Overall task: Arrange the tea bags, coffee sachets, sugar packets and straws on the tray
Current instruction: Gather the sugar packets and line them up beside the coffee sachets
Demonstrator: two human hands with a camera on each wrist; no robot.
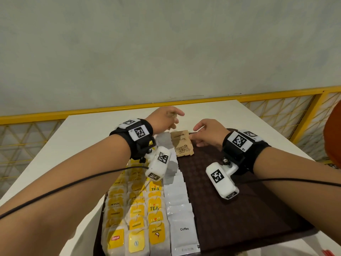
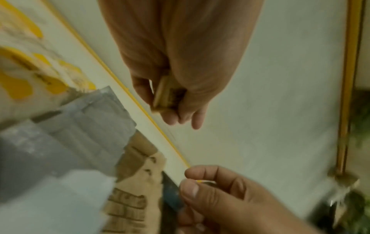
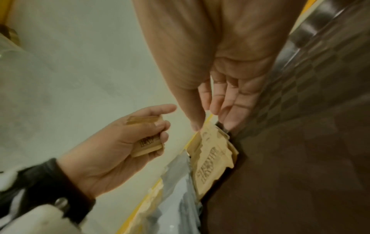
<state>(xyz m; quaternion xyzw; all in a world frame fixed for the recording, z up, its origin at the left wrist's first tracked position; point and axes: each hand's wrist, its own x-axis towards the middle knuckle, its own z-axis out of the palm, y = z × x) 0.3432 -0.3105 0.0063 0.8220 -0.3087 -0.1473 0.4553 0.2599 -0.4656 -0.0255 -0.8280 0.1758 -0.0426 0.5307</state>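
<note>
1. Tray point(image 1: 239, 215): dark brown, flat and rectangular, with a faint checkered weave; it lies on a white desk point(image 1: 88, 133).
2. Tea bags point(image 1: 136, 218), thin paper with yellow tags, fill three overlapping columns at the tray's 9 o'clock side.
3. Coffee sachets point(image 1: 181, 215), smooth white rectangles, run in one overlapping column just right of the tea bags; the nearest reads "Coffee".
4. Sugar packet point(image 1: 182, 144): crinkled brown paper with dark print and ragged edges, lying at the tray's 12 o'clock end, touching the top of the sachet column.
5. Right hand point(image 1: 207, 133) hangs over the tray's far edge, fingers nearly straight and pointing down; the fingertips point(image 3: 197, 125) meet the packet's upper corner.
6. Left hand point(image 1: 165, 117) hovers over the desk at 11 o'clock of the packet, fingers curled round a small stack of brown sugar packets point(image 3: 149, 142).
7. Wrist cameras with black straps cover parts of the tea and sachet columns in the head view.
8. Yellow railing point(image 1: 276, 93) with mesh panels borders the desk before a pale wall.
</note>
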